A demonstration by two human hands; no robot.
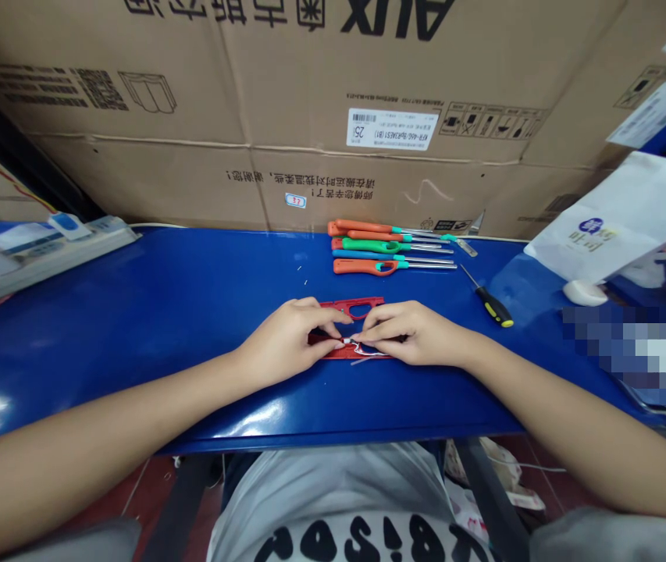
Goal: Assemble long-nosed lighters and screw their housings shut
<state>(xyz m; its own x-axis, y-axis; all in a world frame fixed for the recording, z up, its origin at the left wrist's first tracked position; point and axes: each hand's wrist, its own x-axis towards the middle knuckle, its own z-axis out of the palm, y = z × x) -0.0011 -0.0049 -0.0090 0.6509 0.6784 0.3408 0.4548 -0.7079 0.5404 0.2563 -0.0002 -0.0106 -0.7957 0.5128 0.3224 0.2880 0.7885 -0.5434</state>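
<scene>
Two red plastic lighter casing halves lie on the blue table. The far casing half [361,303] shows a trigger loop and rests just beyond my fingers. Between my hands is the near casing half [336,355], partly covered by them, with a small white part and thin white wires [361,349] in it. My left hand [294,332] pinches at the small white part from the left. From the right, my right hand [406,332] pinches at the wires, its fingertips close to the left ones. What exactly lies between the fingertips is too small to see clearly.
Beyond my hands lie several long-nosed lighters [368,246] in orange, green and blue. A black-and-yellow screwdriver [493,306] is to their right. A large cardboard box [192,117] stands along the back edge. A white bag [619,211] stands at right, a power strip [45,265] at left.
</scene>
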